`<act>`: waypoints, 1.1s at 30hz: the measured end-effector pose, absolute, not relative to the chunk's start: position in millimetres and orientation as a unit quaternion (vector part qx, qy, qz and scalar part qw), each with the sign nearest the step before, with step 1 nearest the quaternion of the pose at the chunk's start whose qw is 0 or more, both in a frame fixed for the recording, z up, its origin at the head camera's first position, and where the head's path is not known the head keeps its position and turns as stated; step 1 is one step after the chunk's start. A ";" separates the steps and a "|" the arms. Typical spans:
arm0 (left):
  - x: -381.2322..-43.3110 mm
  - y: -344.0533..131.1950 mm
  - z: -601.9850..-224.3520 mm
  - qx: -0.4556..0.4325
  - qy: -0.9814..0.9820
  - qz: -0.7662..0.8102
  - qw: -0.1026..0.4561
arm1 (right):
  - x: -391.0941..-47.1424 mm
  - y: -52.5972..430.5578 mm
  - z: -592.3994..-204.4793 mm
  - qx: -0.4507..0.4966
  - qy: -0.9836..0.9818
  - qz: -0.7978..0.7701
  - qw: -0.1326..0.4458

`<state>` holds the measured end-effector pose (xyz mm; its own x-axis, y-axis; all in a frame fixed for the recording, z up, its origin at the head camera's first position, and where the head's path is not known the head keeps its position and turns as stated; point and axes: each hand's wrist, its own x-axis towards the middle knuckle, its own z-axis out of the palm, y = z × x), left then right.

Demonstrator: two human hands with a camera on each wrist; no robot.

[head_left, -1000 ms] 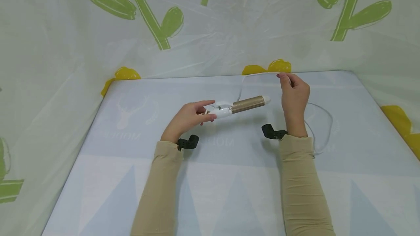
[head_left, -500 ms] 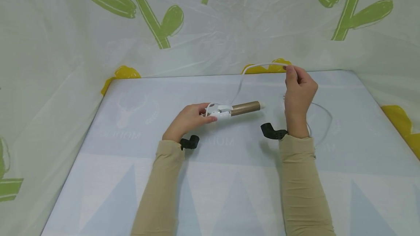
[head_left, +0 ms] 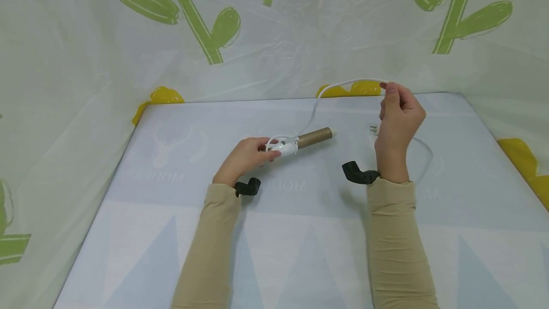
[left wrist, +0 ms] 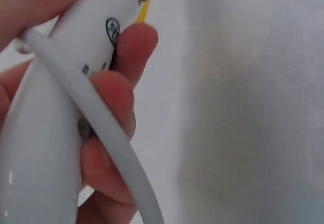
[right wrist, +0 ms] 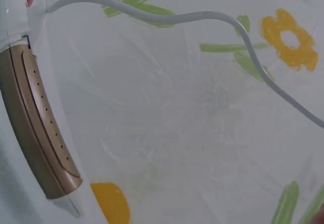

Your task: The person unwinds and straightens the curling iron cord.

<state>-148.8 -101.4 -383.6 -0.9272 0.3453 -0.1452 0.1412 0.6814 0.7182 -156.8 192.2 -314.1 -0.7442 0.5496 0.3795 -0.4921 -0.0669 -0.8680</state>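
Observation:
A curling iron (head_left: pixel 315 138) with a gold-brown barrel and white handle is held over the table, its tip pointing right. My left hand (head_left: pixel 244 159) grips the handle; in the left wrist view, the fingers curl round the white handle (left wrist: pixel 38 148) and a length of cord crosses it. From there the white cord (head_left: pixel 316 104) arcs up and right to my right hand (head_left: pixel 400 125), which pinches it between thumb and fingers. The right wrist view shows the ridged barrel (right wrist: pixel 40 127) and the wavy cord (right wrist: pixel 202 15). Left of the right hand, a plug (head_left: pixel 374 129) shows, partly hidden.
Beneath both hands is a table (head_left: pixel 300 252) with a pale blue and white patterned cover. Behind it hangs a whitish sheet (head_left: pixel 326 32) with green stems and yellow flowers. More cord (head_left: pixel 429 149) loops down to the right of the right wrist.
My right hand has moved right and slightly up, drawing the cord into a higher arc. The curling iron has shifted left a little in the left hand's grip. The plug has come into sight.

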 end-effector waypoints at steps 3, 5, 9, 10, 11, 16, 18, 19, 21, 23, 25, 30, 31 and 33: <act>-149.7 -105.1 -383.7 0.103 0.905 0.392 0.127 | -155.7 191.8 -311.6 -0.016 -0.580 0.726 0.369; -151.0 -107.4 -383.5 0.085 0.902 0.405 0.122 | -155.0 191.7 -310.2 -0.015 -0.582 0.723 0.372; -153.5 -110.1 -383.7 0.050 0.895 0.427 0.118 | -153.8 191.6 -307.7 -0.013 -0.582 0.719 0.379; -154.1 -110.9 -384.1 0.041 0.892 0.434 0.117 | -153.8 191.7 -307.2 -0.011 -0.579 0.720 0.382; -154.2 -111.7 -384.2 0.030 0.888 0.444 0.116 | -153.8 191.9 -306.7 -0.010 -0.575 0.722 0.385; -155.2 -117.0 -383.2 -0.001 0.856 0.506 0.105 | -154.3 193.4 -304.9 -0.004 -0.558 0.734 0.388; -155.6 -119.3 -382.4 -0.002 0.840 0.533 0.105 | -154.4 194.1 -304.8 -0.005 -0.557 0.736 0.385; -155.8 -120.3 -382.0 -0.003 0.831 0.545 0.108 | -154.4 194.5 -304.8 -0.007 -0.558 0.736 0.383; -156.4 -122.4 -381.1 -0.002 0.815 0.569 0.108 | -154.6 195.3 -305.2 -0.009 -0.563 0.735 0.378; -156.7 -124.6 -379.9 -0.003 0.803 0.587 0.100 | -155.0 195.9 -305.9 -0.014 -0.566 0.736 0.371; -156.2 -128.0 -378.7 -0.012 0.786 0.612 0.090 | -156.1 196.1 -307.3 -0.019 -0.570 0.738 0.362; -153.1 -141.0 -376.6 -0.053 0.738 0.671 0.056 | -160.3 193.6 -314.2 -0.032 -0.561 0.759 0.330; -152.6 -143.7 -376.2 -0.062 0.732 0.676 0.049 | -161.1 192.6 -316.0 -0.035 -0.558 0.764 0.323; -152.0 -148.5 -375.1 -0.078 0.726 0.683 0.035 | -163.0 190.4 -320.3 -0.039 -0.558 0.767 0.314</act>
